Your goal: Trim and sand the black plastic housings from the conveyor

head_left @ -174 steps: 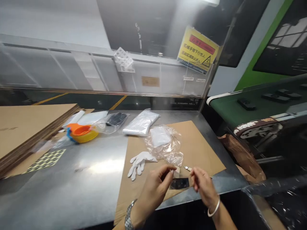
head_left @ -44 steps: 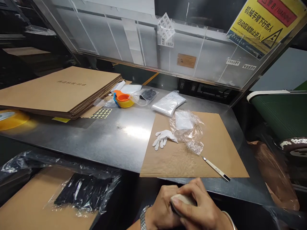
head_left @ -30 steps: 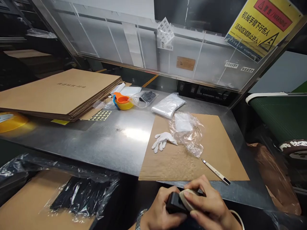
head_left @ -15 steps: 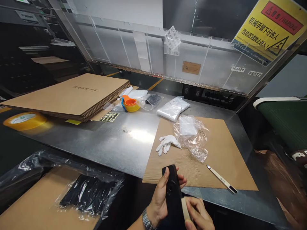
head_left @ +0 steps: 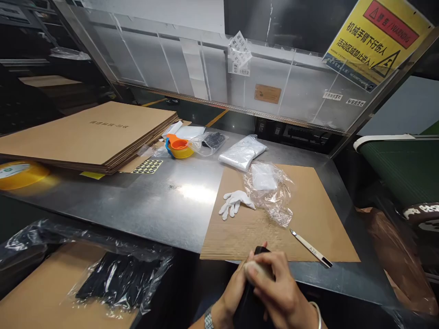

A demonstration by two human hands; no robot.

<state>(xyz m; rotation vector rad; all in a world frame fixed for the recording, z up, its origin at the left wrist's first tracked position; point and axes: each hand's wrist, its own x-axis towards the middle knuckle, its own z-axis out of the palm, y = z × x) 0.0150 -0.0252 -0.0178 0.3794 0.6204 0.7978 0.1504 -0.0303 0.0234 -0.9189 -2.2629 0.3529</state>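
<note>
Both hands' grip clenched on black part (head_left: 258, 256) — right hand (head_left: 277, 292) over left hand (head_left: 230, 297), scalpel (head_left: 311, 248) near, white glove (head_left: 235, 202) beyond

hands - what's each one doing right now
Left hand: closed around the black part.
Right hand: presses a beige pad on it.

A steel table (head_left: 147, 205) carries a cardboard sheet (head_left: 308, 219), a cardboard stack (head_left: 92, 132) and tape (head_left: 18, 173).
</note>
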